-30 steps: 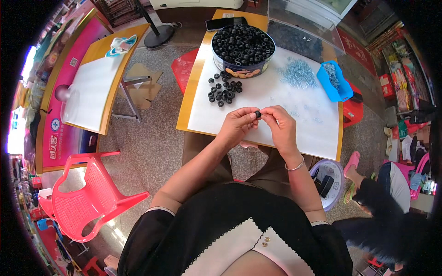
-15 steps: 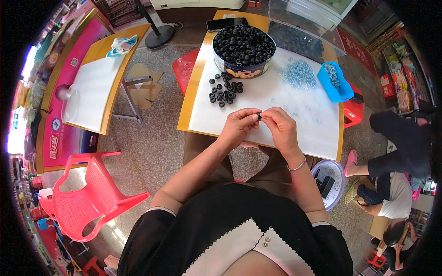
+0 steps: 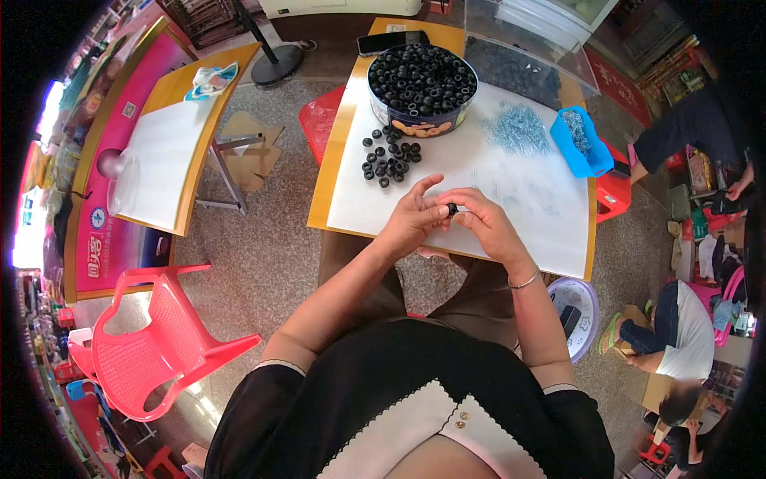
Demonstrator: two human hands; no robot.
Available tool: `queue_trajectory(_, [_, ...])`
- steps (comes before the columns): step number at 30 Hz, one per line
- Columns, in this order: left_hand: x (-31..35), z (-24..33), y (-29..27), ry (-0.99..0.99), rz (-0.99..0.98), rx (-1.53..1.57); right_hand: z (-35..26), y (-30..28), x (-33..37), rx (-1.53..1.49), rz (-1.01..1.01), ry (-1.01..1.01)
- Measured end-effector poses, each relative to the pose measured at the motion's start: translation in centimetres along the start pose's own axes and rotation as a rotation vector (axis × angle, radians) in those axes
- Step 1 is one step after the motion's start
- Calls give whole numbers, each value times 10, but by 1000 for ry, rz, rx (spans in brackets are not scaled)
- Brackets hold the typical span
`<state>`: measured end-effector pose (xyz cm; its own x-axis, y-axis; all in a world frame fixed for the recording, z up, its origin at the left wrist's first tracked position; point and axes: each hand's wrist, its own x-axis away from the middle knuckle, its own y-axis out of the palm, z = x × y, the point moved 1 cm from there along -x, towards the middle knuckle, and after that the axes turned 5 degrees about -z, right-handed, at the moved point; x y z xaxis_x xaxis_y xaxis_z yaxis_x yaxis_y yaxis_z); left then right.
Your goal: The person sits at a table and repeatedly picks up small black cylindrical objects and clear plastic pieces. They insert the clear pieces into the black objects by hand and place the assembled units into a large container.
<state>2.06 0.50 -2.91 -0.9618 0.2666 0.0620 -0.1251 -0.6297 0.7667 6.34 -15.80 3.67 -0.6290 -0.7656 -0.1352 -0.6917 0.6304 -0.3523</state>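
Observation:
Over the near edge of the white-topped table, my left hand (image 3: 412, 220) and my right hand (image 3: 481, 225) meet at the fingertips. Between them they pinch a small black ring-shaped piece (image 3: 452, 209). The left index finger sticks up, away from the piece, while its thumb presses on it. Beyond my left hand lies a loose cluster of the same black pieces (image 3: 391, 156). Behind that stands a round tin (image 3: 431, 128) heaped with more of them. Farther right is a spread of tiny clear bluish pieces (image 3: 519, 129), too fine to make out.
A blue plastic basket (image 3: 594, 164) with similar fine bits sits at the table's right edge, a phone (image 3: 392, 41) at the far edge. A pink chair (image 3: 152, 343) and a side table (image 3: 163, 152) stand left. A lilac basin (image 3: 586, 307) is by my right knee; people are at right.
My left index finger has lifted off the black piece, and my right hand has turned so the piece shows more. At right, a walking person has moved farther off.

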Motion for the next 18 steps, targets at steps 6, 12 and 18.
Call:
queue_trajectory(6, [3, 1, 6, 18, 6, -15, -8, 10, 1, 236, 88, -49])
queue_trajectory(12, [1, 3, 9, -2, -5, -18, -6, 11, 2, 294, 101, -68])
queue_trajectory(18, [-1, 2, -2, -68, -66, 16, 0, 13, 3, 132, 81, -40])
